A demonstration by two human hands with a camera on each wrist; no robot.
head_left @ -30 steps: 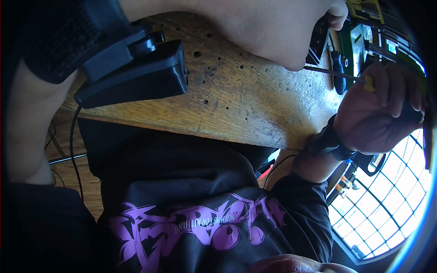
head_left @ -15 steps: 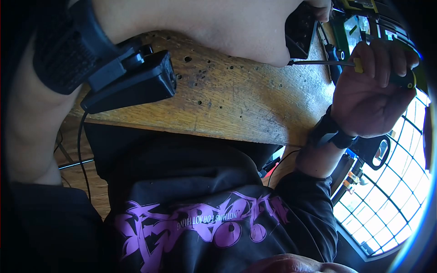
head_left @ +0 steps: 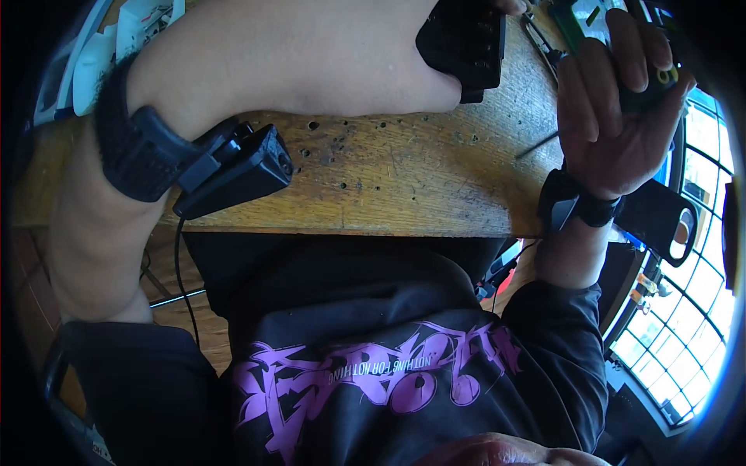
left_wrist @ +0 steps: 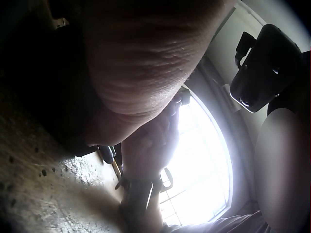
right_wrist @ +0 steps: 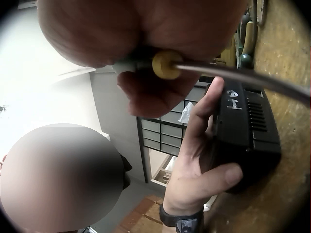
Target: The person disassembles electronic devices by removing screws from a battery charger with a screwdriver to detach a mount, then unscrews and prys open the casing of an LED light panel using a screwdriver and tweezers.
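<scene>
A black plastic box (head_left: 470, 46) is gripped by my left hand (head_left: 388, 58), at the far side of the wooden bench. In the right wrist view the box (right_wrist: 243, 131) shows vent slots and silver handwritten marks, with the left thumb and fingers around it. My right hand (head_left: 618, 116), palm up, holds a screwdriver (head_left: 538, 145) by its dark green handle. Its yellow collar (right_wrist: 167, 64) shows in the right wrist view, with fingers curled around the handle. In the head view the shaft slants down to the left, apart from the box. The left wrist view is mostly dark palm.
White trays of small parts (head_left: 144, 31) stand at the back left. Beyond the box lies a dark-handled tool (head_left: 553, 56), beside a green object (head_left: 571, 23). A black camera (head_left: 241, 175) with a cable hangs below my left wrist. A gridded window (head_left: 676, 311) is at right.
The screwdriver's shaft has swung away from the box, and its handle has turned in my right hand's fingers. My left hand has shifted left with the box, showing more of it.
</scene>
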